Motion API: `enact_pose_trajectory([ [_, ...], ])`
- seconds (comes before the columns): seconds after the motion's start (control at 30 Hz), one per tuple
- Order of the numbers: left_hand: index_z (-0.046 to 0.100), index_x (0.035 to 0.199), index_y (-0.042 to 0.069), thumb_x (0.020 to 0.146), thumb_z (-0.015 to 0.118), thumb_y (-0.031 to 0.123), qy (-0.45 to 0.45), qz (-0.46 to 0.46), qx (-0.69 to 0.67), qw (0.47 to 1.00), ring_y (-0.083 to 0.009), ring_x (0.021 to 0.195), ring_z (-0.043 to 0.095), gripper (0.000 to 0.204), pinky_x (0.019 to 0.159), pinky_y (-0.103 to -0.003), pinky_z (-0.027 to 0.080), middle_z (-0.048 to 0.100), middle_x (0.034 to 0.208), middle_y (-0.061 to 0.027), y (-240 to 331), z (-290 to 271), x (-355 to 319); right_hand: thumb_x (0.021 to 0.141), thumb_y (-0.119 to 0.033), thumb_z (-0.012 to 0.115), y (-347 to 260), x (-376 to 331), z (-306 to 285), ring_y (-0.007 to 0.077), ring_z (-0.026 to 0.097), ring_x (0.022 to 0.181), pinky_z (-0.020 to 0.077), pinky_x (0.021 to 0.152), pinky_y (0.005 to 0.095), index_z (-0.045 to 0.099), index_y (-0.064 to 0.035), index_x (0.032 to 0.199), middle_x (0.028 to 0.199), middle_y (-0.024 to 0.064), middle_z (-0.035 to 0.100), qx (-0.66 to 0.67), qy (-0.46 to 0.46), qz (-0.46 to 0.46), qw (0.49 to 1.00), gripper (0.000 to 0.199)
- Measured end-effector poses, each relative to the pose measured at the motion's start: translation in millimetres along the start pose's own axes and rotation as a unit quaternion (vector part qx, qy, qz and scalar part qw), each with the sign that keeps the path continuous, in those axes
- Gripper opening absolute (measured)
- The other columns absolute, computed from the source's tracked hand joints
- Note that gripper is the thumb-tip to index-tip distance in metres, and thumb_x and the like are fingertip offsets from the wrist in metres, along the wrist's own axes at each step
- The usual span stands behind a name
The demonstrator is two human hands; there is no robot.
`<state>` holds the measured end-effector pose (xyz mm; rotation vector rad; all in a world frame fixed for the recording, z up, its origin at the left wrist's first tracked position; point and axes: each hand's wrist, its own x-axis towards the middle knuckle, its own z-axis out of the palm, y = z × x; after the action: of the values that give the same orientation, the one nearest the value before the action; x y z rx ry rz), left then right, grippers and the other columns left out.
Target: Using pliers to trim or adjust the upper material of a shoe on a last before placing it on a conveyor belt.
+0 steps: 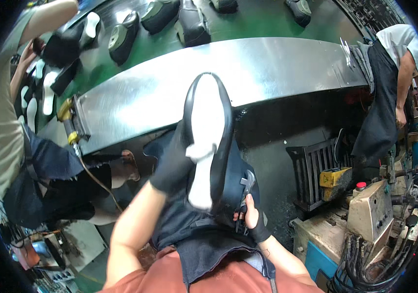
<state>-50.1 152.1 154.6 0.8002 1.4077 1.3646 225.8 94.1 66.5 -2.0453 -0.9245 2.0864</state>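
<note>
Held up in front of me is a black shoe upper (228,124) with its underside toward me and a long white insole (204,110) along it. My left hand (176,158), in a black glove, is closed around its side, and a white-covered thumb lies across the insole. Lower and to the right, my right hand (253,217) grips lasting pliers (246,188), their metal jaws pointing up and away from me. A black band covers that wrist, and the fingers are partly hidden behind the handles.
Beyond the shoe runs a shiny metal ledge (277,66) beside a green conveyor (245,24) carrying several dark shoes. A yellow air tool (67,115) with a hose sits at left. Other people stand left and right (382,93). A machine control box (369,207) and cables are at lower right.
</note>
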Motion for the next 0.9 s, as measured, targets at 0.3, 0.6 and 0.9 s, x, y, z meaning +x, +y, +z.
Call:
enact_pose_trajectory([
  [0.3,0.058,0.130,0.004,0.087,0.070,0.019,-0.094,0.123,-0.065,0.986,-0.0214,0.100,0.065,0.047,0.086,-0.032,0.052,0.065,0.116,-0.0103,91,44,346,0.096,-0.070,0.031,-67,80,32,0.0178,0.062,0.061,0.0482,0.062,0.0281,0.066,-0.0014,0.077,0.064,0.0078,0.064,-0.069,-0.132,-0.016,0.989,0.079],
  [0.6,0.050,0.132,-0.002,0.090,0.057,0.037,-0.002,0.184,0.680,0.710,-0.0427,0.101,0.064,0.057,0.090,-0.049,0.048,0.065,0.111,-0.0268,69,-41,369,0.102,-0.060,0.026,-101,112,29,0.0195,0.065,0.062,0.0524,0.066,0.0302,0.066,0.0026,0.087,0.070,0.0132,0.068,-0.075,-0.190,0.052,0.977,0.075],
  [0.9,0.054,0.128,-0.002,0.084,0.054,0.073,-0.049,0.171,0.492,0.852,-0.0382,0.115,0.060,0.087,0.095,-0.044,0.046,0.064,0.115,-0.0299,70,8,535,0.105,-0.034,0.042,-111,93,34,0.0115,0.058,0.052,0.0490,0.045,0.0257,0.055,0.0030,0.126,0.085,0.0078,0.061,0.014,-0.162,-0.034,0.986,0.044],
])
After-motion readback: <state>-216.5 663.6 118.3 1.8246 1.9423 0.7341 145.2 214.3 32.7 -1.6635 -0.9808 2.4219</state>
